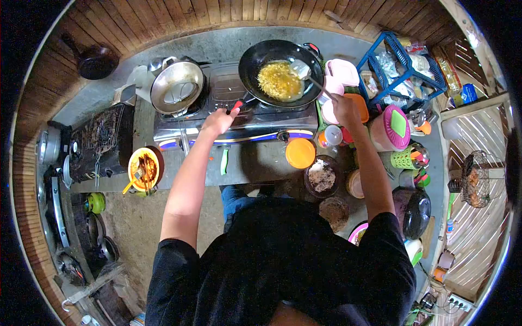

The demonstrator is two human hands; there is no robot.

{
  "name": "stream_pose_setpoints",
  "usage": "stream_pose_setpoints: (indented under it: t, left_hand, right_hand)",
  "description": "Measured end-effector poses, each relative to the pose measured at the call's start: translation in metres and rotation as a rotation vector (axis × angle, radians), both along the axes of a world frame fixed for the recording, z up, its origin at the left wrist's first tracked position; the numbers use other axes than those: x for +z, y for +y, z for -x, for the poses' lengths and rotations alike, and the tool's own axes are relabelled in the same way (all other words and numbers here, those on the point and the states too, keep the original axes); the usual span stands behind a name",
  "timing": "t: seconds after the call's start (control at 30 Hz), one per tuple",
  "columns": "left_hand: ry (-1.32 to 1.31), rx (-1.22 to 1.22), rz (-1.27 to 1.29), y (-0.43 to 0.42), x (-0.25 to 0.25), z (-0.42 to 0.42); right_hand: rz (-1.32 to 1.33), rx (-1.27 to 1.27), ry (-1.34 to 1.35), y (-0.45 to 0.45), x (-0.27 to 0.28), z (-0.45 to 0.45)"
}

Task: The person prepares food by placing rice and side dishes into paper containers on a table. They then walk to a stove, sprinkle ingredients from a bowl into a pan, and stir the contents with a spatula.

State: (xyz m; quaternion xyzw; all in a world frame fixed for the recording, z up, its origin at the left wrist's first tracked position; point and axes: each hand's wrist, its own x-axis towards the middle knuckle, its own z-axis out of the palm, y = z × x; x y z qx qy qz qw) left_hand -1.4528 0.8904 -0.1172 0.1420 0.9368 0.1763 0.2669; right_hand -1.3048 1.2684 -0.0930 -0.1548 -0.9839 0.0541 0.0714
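Wok [272, 51], black and broad, sits over the right side of our silver stove [228, 128], with shredded yellow food [276, 81] spread in shiny liquid across its bottom. With our left hand [218, 121] we grip its red-ended handle [237, 105], which points down and to the left; the fingers on that side are curled in around it, leaving no visible gap. Our right hand [346, 108] holds the long shaft of a spatula [300, 69], fingers closed narrowly about it, though we cannot tell exactly how each one lies. The spatula slants down leftward into the wok, its pale metal blade at the right edge of the food.

To the left on the stove is a lighter metal pan [163, 89], well apart from our hands. On the counter [255, 165] before us we see a slim green item [224, 161], an orange lid [300, 153] and, just beside it, a dark bowl [310, 185] with white and brown contents.
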Motion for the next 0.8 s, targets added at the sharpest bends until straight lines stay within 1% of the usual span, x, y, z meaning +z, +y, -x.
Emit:
stream_pose_setpoints:
  t: [0.07,0.1,0.17,0.27,0.3,0.37,0.4,0.47,0.5,0.57,0.6,0.67,0.7,0.77,0.8]
  left_hand:
    - [0.003,0.011,-0.008,0.000,-0.001,0.000]
    - [0.002,0.010,-0.008,0.000,-0.002,0.000]
    - [0.015,0.042,-0.005,0.000,-0.003,0.000]
    - [0.038,0.043,0.001,0.001,-0.001,-0.002]
    - [0.038,0.044,0.001,0.000,-0.001,-0.002]
    - [0.008,0.005,0.005,0.000,0.001,-0.001]
    - [0.007,0.007,0.005,-0.001,0.000,0.000]
    - [0.022,0.012,-0.003,-0.001,-0.006,0.002]
    - [0.023,0.010,-0.004,-0.001,-0.010,0.003]
    - [0.077,0.019,-0.003,-0.001,-0.018,0.005]
    - [0.079,0.018,-0.003,0.000,-0.016,0.005]
    - [0.034,0.000,-0.007,0.000,-0.013,0.005]
    - [0.035,0.002,-0.007,-0.001,-0.012,0.005]
    - [0.061,-0.001,-0.031,-0.001,-0.010,0.003]
    - [0.060,-0.001,-0.030,0.000,-0.007,0.001]
  right_hand:
    - [0.275,0.166,0.099,0.006,-0.013,0.000]
    - [0.275,0.164,0.098,0.005,-0.013,0.000]
    - [0.610,0.169,-0.004,-0.001,-0.015,0.001]
    - [0.682,0.100,0.002,-0.016,-0.003,0.001]
    - [0.682,0.101,0.001,-0.015,-0.004,0.003]
    - [0.497,0.158,0.146,-0.014,-0.006,0.007]
    - [0.497,0.160,0.145,-0.018,0.002,0.008]
    - [0.226,0.048,0.107,-0.030,0.024,0.009]
    - [0.225,0.046,0.109,-0.029,0.022,0.011]
    - [0.075,-0.006,0.124,-0.024,0.014,0.016]
    - [0.075,-0.007,0.126,-0.023,0.010,0.016]
    - [0.104,-0.010,0.047,-0.021,0.003,0.018]
    - [0.104,-0.008,0.048,-0.016,-0.012,0.020]
    - [0.316,0.215,0.277,-0.002,-0.049,0.029]
    - [0.400,0.224,0.265,-0.005,-0.049,0.031]
